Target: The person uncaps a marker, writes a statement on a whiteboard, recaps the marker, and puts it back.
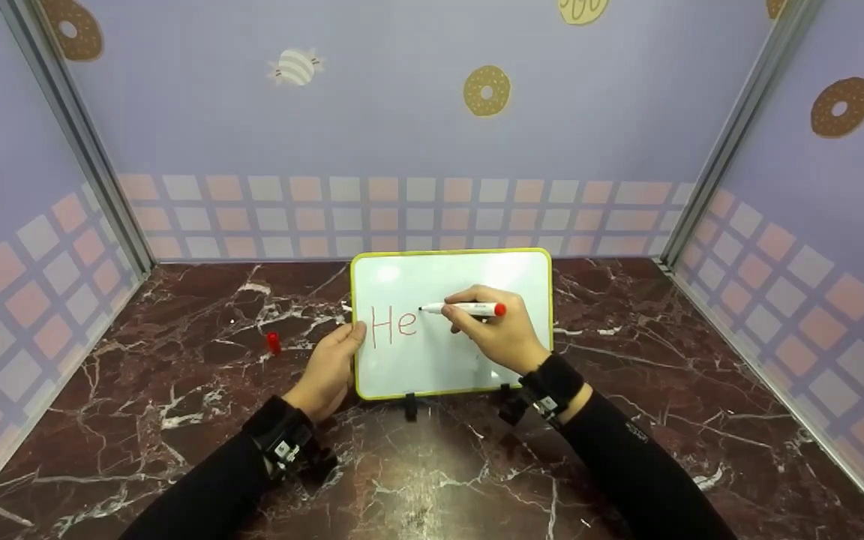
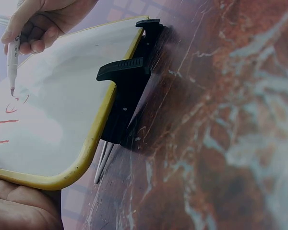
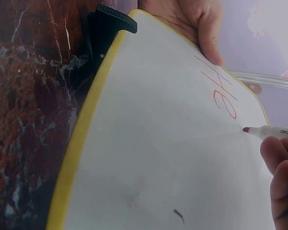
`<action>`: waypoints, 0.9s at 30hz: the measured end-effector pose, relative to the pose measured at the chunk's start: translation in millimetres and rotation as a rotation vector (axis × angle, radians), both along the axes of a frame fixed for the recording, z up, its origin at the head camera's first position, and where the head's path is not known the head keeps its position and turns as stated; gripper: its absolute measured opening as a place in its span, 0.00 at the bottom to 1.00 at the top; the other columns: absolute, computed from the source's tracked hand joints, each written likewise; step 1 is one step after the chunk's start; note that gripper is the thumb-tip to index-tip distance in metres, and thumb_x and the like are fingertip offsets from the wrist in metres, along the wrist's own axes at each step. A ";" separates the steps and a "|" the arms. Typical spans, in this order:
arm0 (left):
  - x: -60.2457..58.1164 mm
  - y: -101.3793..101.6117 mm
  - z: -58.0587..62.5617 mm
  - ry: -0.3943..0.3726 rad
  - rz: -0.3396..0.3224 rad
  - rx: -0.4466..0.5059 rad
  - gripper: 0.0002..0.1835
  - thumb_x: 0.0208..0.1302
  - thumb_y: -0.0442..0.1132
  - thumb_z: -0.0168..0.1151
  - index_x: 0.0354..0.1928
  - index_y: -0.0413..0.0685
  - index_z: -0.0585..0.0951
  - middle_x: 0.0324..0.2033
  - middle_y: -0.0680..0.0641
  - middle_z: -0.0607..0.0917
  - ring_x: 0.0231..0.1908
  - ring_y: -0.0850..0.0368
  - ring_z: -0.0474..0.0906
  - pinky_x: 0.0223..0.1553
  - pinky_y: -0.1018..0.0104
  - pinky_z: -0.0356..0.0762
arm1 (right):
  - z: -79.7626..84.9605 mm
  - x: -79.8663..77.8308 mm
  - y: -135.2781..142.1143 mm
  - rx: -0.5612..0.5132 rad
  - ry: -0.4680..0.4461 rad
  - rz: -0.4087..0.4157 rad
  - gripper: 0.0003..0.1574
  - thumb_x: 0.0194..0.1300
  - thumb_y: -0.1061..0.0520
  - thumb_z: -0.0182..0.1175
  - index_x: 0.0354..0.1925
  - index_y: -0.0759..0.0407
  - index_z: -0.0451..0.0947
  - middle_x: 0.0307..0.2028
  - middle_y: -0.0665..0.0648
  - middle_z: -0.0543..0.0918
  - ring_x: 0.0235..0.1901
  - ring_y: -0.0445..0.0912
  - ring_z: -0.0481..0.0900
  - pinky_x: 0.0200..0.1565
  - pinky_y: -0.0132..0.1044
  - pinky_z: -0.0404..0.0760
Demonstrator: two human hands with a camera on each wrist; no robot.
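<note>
A whiteboard [image 1: 447,360] with a yellow frame leans upright on a black stand [image 2: 127,96], with "He" in red letters [image 1: 394,324] on its left half. My right hand [image 1: 496,326] pinches a white marker [image 1: 469,308] with a red end. Its dark tip is at the board's surface, just right of the "e". At the board's left edge, my left hand [image 1: 331,367] grips the yellow frame, thumb on the front and the other fingers behind, hidden in the head view. In the right wrist view the marker tip [image 3: 246,130] sits beside the red writing.
A red marker cap [image 1: 274,343] stands on the dark marbled table [image 1: 177,450], left of the board. Two black clips [image 1: 411,407] hold the board's lower edge. Patterned walls [image 1: 402,135] enclose the table at the back and both sides.
</note>
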State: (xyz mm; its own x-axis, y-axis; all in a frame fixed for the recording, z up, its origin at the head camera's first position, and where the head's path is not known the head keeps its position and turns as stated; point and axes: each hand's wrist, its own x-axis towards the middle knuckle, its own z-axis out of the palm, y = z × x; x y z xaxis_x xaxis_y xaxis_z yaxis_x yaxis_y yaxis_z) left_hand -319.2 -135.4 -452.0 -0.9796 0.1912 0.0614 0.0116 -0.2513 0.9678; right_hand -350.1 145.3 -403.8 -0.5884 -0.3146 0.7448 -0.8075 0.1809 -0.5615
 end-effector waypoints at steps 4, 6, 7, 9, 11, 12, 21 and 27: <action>-0.6 0.4 0.1 0.001 0.005 0.000 0.26 0.94 0.45 0.41 0.72 0.28 0.73 0.55 0.37 0.89 0.51 0.48 0.89 0.51 0.53 0.89 | -0.5 -0.9 0.6 0.009 0.002 -0.001 0.07 0.75 0.63 0.75 0.47 0.67 0.92 0.32 0.53 0.93 0.28 0.51 0.91 0.27 0.28 0.79; -0.9 0.7 0.2 -0.004 0.009 0.002 0.25 0.94 0.44 0.41 0.71 0.28 0.74 0.55 0.37 0.89 0.51 0.48 0.89 0.51 0.53 0.90 | -0.5 -1.2 0.9 0.014 0.003 -0.003 0.08 0.75 0.62 0.74 0.47 0.68 0.92 0.32 0.52 0.93 0.28 0.50 0.91 0.27 0.28 0.79; -1.0 0.8 0.1 -0.003 0.011 0.002 0.25 0.94 0.44 0.41 0.71 0.28 0.74 0.55 0.37 0.89 0.51 0.48 0.89 0.51 0.53 0.90 | -0.7 -1.4 1.2 0.015 0.004 -0.004 0.08 0.75 0.62 0.74 0.47 0.67 0.92 0.32 0.52 0.93 0.28 0.50 0.91 0.27 0.28 0.79; -1.1 1.0 0.0 -0.001 0.013 0.002 0.25 0.94 0.44 0.41 0.71 0.28 0.74 0.55 0.37 0.89 0.51 0.48 0.89 0.51 0.54 0.90 | -0.9 -1.6 1.6 0.017 0.004 -0.006 0.07 0.75 0.62 0.75 0.47 0.66 0.92 0.33 0.51 0.93 0.28 0.49 0.91 0.27 0.28 0.80; -0.7 1.1 -0.1 0.002 0.014 0.002 0.25 0.94 0.45 0.42 0.70 0.28 0.74 0.54 0.37 0.89 0.51 0.48 0.89 0.51 0.53 0.90 | -0.9 -1.7 1.9 0.019 0.005 -0.007 0.06 0.75 0.62 0.74 0.47 0.65 0.92 0.32 0.51 0.93 0.28 0.49 0.91 0.27 0.28 0.80; -0.7 1.3 -0.1 0.002 0.015 0.003 0.25 0.94 0.45 0.42 0.70 0.28 0.74 0.54 0.37 0.89 0.51 0.48 0.89 0.51 0.53 0.90 | -1.0 -1.8 2.1 0.022 0.006 -0.009 0.06 0.75 0.62 0.74 0.47 0.64 0.92 0.32 0.51 0.93 0.28 0.48 0.91 0.27 0.28 0.79; -0.4 1.1 -0.4 0.007 0.019 0.007 0.25 0.94 0.44 0.42 0.71 0.27 0.74 0.54 0.37 0.89 0.51 0.48 0.89 0.51 0.53 0.90 | 0.3 -0.4 2.4 0.038 -0.003 -0.007 0.05 0.75 0.62 0.74 0.47 0.62 0.93 0.31 0.50 0.93 0.28 0.47 0.90 0.27 0.28 0.77; 0.3 0.2 -1.2 0.017 -0.002 0.008 0.26 0.94 0.45 0.42 0.72 0.26 0.73 0.55 0.37 0.89 0.51 0.48 0.90 0.52 0.52 0.90 | -0.4 1.3 2.2 0.035 -0.041 0.011 0.03 0.76 0.62 0.74 0.46 0.60 0.93 0.31 0.54 0.93 0.28 0.50 0.91 0.26 0.27 0.75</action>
